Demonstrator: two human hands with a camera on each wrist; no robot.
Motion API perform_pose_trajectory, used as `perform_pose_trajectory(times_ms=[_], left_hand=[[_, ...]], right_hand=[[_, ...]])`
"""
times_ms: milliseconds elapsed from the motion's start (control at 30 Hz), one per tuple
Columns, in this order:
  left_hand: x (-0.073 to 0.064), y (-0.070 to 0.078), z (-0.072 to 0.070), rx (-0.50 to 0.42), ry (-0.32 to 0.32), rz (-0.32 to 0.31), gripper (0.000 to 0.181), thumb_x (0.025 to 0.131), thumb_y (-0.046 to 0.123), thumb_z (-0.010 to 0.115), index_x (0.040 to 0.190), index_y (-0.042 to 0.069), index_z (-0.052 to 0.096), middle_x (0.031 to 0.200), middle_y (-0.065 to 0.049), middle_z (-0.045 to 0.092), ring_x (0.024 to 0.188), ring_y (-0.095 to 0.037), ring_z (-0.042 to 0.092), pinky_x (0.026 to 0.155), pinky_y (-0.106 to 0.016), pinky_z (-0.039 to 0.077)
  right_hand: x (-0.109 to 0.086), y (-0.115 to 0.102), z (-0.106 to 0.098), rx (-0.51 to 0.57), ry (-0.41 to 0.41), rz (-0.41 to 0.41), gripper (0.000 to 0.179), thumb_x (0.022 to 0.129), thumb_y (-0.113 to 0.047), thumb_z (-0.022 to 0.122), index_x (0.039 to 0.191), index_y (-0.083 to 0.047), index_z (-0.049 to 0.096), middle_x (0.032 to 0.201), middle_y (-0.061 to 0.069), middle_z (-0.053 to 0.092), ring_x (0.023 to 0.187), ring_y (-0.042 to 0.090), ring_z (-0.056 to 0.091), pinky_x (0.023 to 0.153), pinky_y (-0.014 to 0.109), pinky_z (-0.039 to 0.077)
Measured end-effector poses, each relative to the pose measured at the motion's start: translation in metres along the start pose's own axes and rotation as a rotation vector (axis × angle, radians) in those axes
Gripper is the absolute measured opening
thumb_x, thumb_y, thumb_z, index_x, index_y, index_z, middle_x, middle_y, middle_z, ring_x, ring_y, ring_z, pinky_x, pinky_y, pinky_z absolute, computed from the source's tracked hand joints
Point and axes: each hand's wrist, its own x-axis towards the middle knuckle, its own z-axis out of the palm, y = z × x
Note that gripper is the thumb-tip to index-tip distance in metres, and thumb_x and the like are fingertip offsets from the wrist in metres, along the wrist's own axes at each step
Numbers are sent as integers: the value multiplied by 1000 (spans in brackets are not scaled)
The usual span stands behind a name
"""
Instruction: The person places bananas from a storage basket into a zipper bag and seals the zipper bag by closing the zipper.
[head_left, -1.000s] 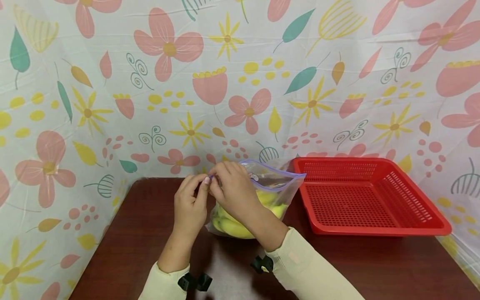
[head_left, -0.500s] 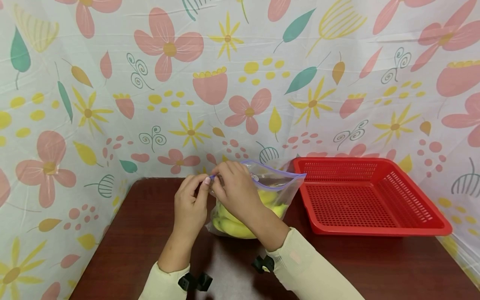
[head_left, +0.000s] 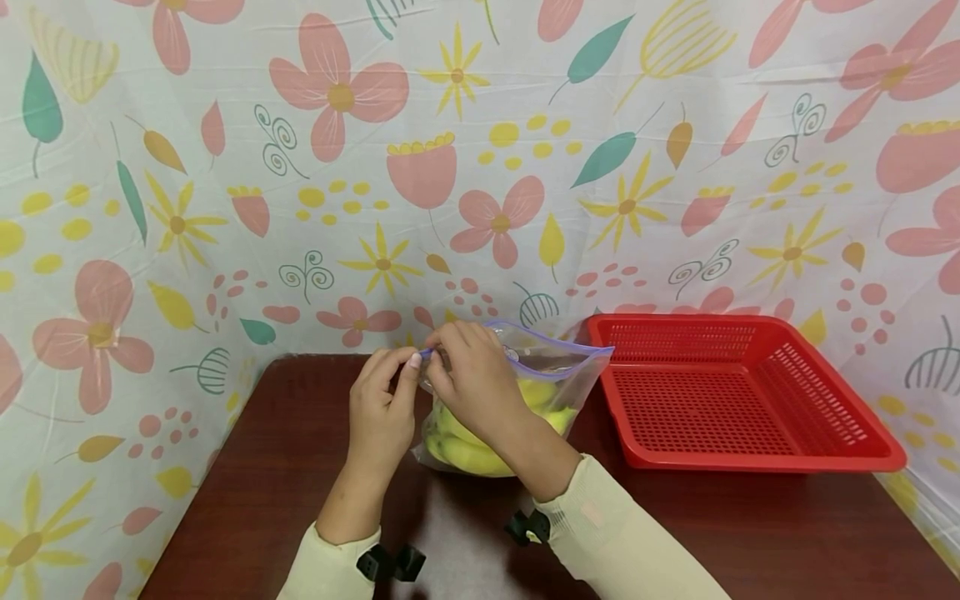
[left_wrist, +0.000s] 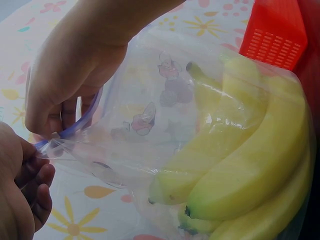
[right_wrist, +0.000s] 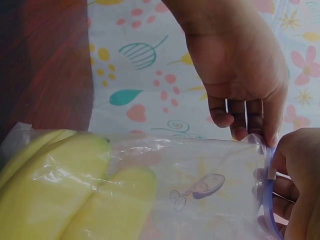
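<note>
A clear zip bag (head_left: 581,379) with a purple zip strip (right_wrist: 270,200) stands on the table. Yellow bananas (left_wrist: 250,155) with greenish tips fill its lower part. My left hand (head_left: 382,408) pinches the left end of the strip between thumb and forefinger. Close beside it, my right hand (head_left: 476,383) grips the same strip, thumb on the near side and fingers over the far side. A small pale piece (right_wrist: 271,173) sits on the strip at the right thumb. To the right of that hand, the bag's mouth gapes. In the head view my right hand and forearm cover part of the bag.
A red plastic basket (head_left: 757,462) with a mesh bottom stands right of the bag, close to its corner. The dark brown table (head_left: 300,433) meets a flower-printed cloth (head_left: 480,275) at the back. Both wrists carry small black cameras (head_left: 390,564).
My right hand has slid slightly to the right along the zip strip, and a little more purple shows between the hands. The left hand and the basket stay in place.
</note>
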Motion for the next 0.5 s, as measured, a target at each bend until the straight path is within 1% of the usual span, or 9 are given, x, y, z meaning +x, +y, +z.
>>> perform_pose_trajectory(times_ms=[233,500], left_hand=[[0,3,-1,-11,-7,-10,23,104,26,57,105,11,75,89,-1,63,78,-9,51,67,-22,43],[0,1,-1,0,0,1,22,104,24,57,105,10,74,91,-2,64,78,-9,51,68,-23,44]], right_hand=[[0,1,-1,-2,-1,2,7,94,-7,59,98,-9,63,92,3,65,82,21,59,83,41,48],[0,2,-1,-3,-3,10,7,94,-8,58,99,-9,63,93,4,66,85,22,60,83,42,49]])
